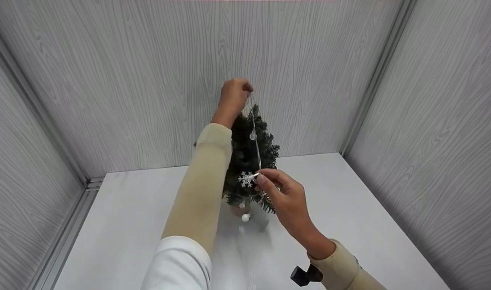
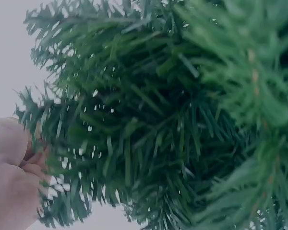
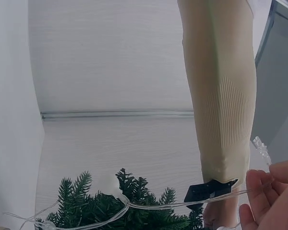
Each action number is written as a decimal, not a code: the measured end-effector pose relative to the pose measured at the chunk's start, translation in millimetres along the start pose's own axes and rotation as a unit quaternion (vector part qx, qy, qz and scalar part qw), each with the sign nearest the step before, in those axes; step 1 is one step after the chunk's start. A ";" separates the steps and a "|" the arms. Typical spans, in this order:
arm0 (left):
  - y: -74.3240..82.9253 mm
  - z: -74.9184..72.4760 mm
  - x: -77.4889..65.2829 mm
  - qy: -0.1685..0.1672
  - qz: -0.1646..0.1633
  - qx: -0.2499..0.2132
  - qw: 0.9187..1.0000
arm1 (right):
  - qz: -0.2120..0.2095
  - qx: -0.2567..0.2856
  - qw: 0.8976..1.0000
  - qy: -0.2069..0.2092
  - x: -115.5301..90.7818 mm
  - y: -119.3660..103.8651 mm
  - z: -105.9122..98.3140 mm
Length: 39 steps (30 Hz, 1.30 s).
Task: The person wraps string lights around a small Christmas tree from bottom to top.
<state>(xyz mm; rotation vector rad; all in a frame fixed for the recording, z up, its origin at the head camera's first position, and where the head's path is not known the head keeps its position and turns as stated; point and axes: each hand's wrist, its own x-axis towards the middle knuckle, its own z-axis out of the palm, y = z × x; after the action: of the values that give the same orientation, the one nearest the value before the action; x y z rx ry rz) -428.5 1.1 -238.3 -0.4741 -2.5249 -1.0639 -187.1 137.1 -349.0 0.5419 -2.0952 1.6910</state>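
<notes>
At the upper centre of the head view, just above the tip of a small artificial Christmas tree (image 1: 267, 146), the left hand (image 1: 234, 96) pinches a clear light string (image 1: 257, 151) between its fingers. Lower, right of centre, the right hand (image 1: 287, 197) has its fingers clamped on the base of a snowflake light (image 1: 246, 179), in front of the lower branches. Near the lower centre, a white ball light (image 1: 245, 218) shows by the tree's foot, and the white surface (image 1: 342, 217) spreads around.

Looks like clear, glossy plastic on the snowflake (image 1: 246, 179) and cord (image 1: 257, 151), mid-frame; bristles rough on the tree (image 1: 271, 152). Shows matt cloth at the beige sleeve (image 1: 199, 189); shines smooth on the bench (image 1: 342, 209), lower frame; bears wood grain on the upper-frame wall (image 1: 148, 80).
</notes>
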 end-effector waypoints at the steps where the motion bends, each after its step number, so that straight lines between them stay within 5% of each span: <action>1: -1.3 -1.3 -0.1 0.001 -0.002 -0.010 1.000 | -0.001 0.001 1.000 0.002 -0.2 -0.7 0.0; 20: -44.6 -20.2 -9.4 0.045 -0.045 -0.142 0.988 | -0.037 -0.015 0.999 -0.001 0.3 -3.2 3.3; 39: -95.8 -35.7 -24.8 0.063 -0.073 -0.101 0.990 | -0.090 -0.010 0.995 -0.028 -1.4 -10.9 13.5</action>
<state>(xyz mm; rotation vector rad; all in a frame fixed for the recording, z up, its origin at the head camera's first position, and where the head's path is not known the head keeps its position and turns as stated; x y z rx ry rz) -441.4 -92.4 -284.8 -0.2672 -2.3821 -1.3674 -181.0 121.8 -343.4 0.7571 -2.0305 1.5692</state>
